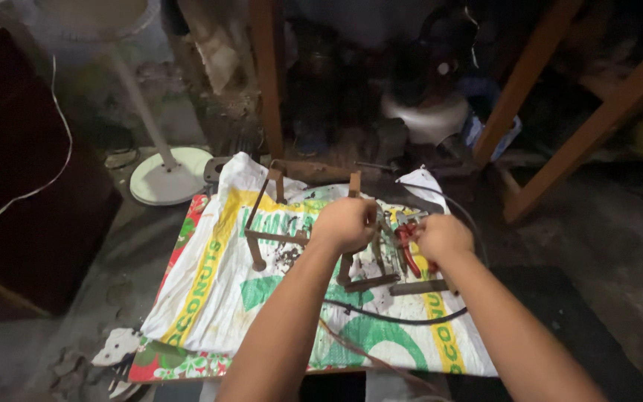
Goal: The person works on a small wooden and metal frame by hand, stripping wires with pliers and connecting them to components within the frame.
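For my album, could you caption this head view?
Two hands, left hand and right hand, work red-handled pliers on a rusty metal frame over a printed sack.

rusty metal frame [266, 237], seemingly woven-plastic sack [210, 290]

The sack [210, 290] is white with yellow and green print. Red-handled pliers [408, 249] lie beside a rusty brown metal frame [277, 237]. A black cable [396, 318] crosses it.

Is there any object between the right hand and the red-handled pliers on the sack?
Nothing visible stands between them. The right hand is already at the red-handled pliers, its fingers closed at the handles. The left hand is just beside, on the rusty metal frame, not across the way.
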